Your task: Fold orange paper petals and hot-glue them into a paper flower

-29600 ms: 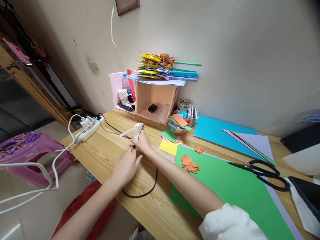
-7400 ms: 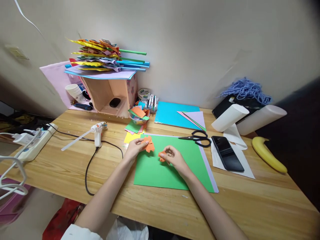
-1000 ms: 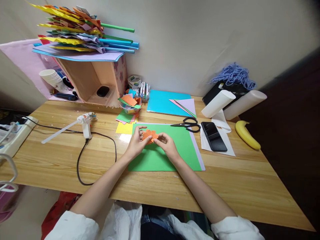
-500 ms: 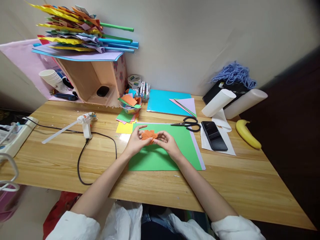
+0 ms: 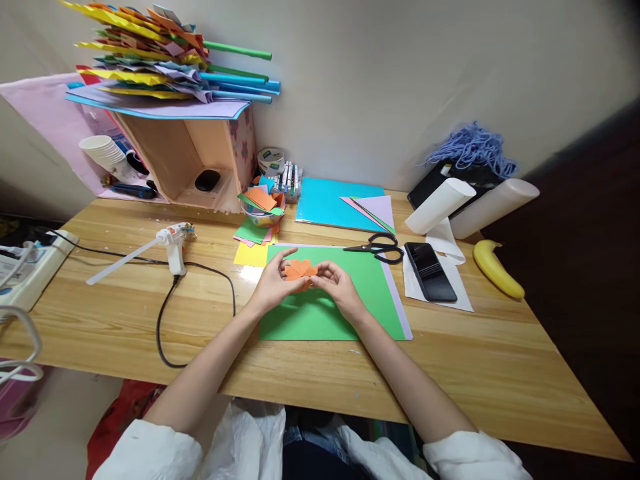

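Observation:
An orange folded paper piece (image 5: 300,269) with a notched, petal-like edge is held up between both hands. My left hand (image 5: 274,285) pinches its left side, thumb along the lower edge. My right hand (image 5: 338,285) has thumb and fingers closed on its lower right corner. Below the hands lies a green paper sheet (image 5: 365,313), over a pale purple one whose edge shows at the right. Black-handled scissors (image 5: 376,247) rest at the sheet's upper right. The fingers partly hide the orange paper's sides.
A white glue gun (image 5: 175,248) with its black cord stands at the left. Cut paper fills a clear bowl (image 5: 261,217) behind my hands. A phone (image 5: 430,272), paper rolls (image 5: 441,205) and a banana (image 5: 497,269) are at the right. A box (image 5: 190,160) carries bundled paper flowers.
The view has shifted slightly. Both hands keep their hold on the orange paper, with almost no change in their pose.

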Available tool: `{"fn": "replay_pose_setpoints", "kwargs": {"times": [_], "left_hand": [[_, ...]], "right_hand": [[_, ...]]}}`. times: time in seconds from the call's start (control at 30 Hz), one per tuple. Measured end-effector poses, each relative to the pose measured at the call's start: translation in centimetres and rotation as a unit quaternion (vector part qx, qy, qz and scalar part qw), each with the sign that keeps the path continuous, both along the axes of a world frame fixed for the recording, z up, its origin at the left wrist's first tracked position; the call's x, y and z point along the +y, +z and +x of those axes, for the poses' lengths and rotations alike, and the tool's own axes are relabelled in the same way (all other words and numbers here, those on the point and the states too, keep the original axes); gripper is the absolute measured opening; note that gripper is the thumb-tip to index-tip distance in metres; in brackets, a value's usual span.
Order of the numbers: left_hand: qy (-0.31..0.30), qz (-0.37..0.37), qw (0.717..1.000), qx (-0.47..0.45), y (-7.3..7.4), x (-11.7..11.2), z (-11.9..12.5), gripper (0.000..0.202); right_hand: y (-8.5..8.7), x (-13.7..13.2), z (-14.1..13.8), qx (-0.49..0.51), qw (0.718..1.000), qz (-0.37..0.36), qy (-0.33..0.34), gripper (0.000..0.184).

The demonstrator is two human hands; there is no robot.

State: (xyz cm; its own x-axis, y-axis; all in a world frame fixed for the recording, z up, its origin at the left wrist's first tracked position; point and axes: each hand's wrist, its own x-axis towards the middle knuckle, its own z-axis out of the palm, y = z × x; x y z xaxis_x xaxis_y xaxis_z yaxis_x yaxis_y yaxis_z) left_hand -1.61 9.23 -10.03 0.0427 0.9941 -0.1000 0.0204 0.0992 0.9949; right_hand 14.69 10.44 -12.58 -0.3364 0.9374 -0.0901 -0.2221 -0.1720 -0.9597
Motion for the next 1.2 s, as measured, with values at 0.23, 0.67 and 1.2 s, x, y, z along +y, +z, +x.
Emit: {"fn": "replay_pose_setpoints", "kwargs": {"times": [0.23,0.67,1.2], "left_hand": [[-0.012,-0.003,1.0,0.01,0.2,0.1,-0.2,0.071],[-0.044,-0.02,0.999,0.009,-0.8,0.3,-0.5,0.065],[-0.079,-0.058,0.994,-0.053,0.2,0.3,-1.0,0.058]], "right_hand": [[0.3,-0.2,-0.2,-0.007,1.0,0.006,0.002,0.033],[0.6,-0.1,-0.2,-0.038,0.999,0.01,0.016,0.03],[0.0,0.3,0.1,-0.047,0.998,-0.007,-0.032,0.031]]}}
